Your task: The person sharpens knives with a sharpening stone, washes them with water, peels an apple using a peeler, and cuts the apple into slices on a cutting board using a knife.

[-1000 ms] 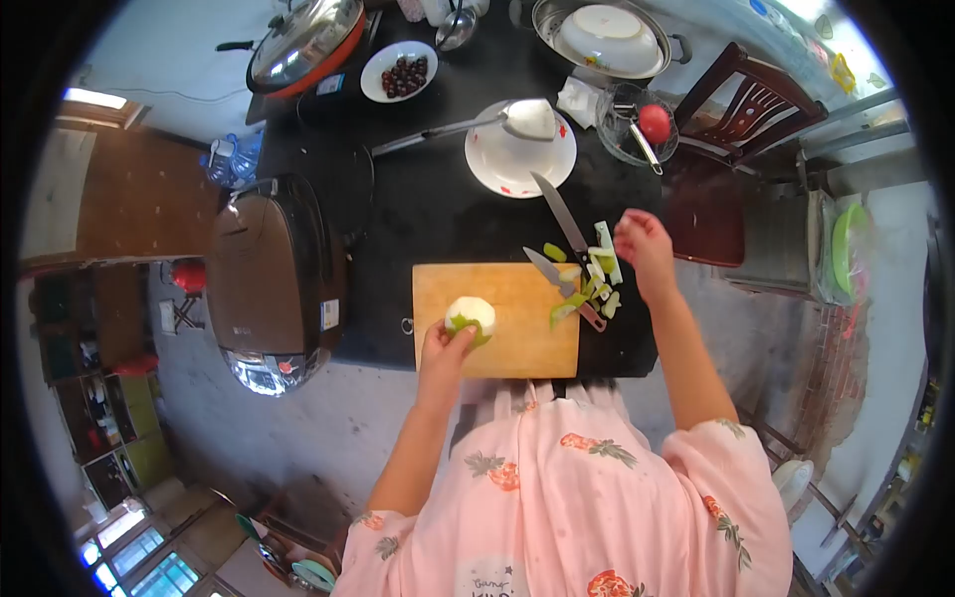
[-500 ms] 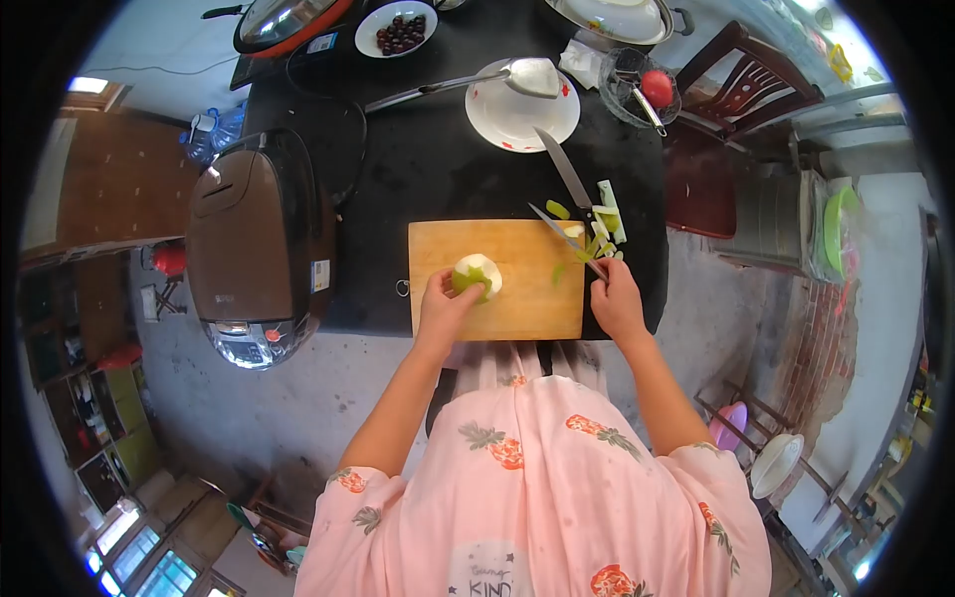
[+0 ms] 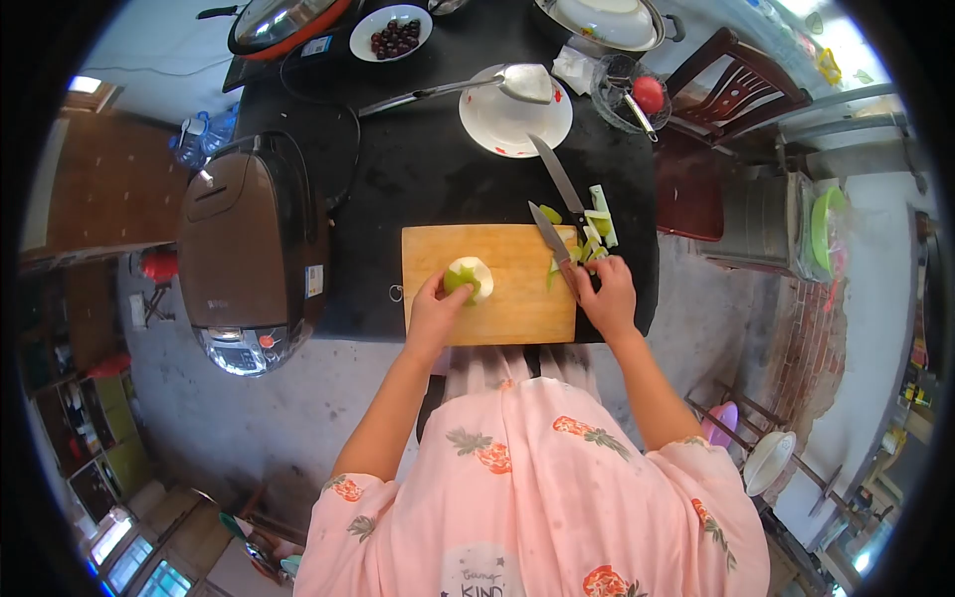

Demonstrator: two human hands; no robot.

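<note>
Over the left part of the wooden cutting board (image 3: 497, 318), my left hand (image 3: 435, 307) holds a partly peeled green fruit (image 3: 468, 281), pale flesh on top and green skin beside the fingers. At the board's right edge my right hand (image 3: 606, 292) is closed on the handle of a small knife (image 3: 550, 233), its blade pointing up and left. Green and white peelings (image 3: 594, 239) lie at the board's upper right corner. A larger knife (image 3: 558, 179) rests beyond them, its tip at the rim of a white plate (image 3: 492, 136).
A brown rice cooker (image 3: 239, 239) stands left of the board. Farther back are a bowl of dark cherries (image 3: 391, 33), a lidded pan (image 3: 286, 22), a cleaver-like spatula (image 3: 418, 96) and a glass bowl (image 3: 622, 107) with a red fruit (image 3: 648, 95). A wooden chair (image 3: 731, 85) stands right.
My right hand has come down from beyond the peelings and taken hold of the small knife, whose blade has turned slightly. My left hand still holds the fruit.
</note>
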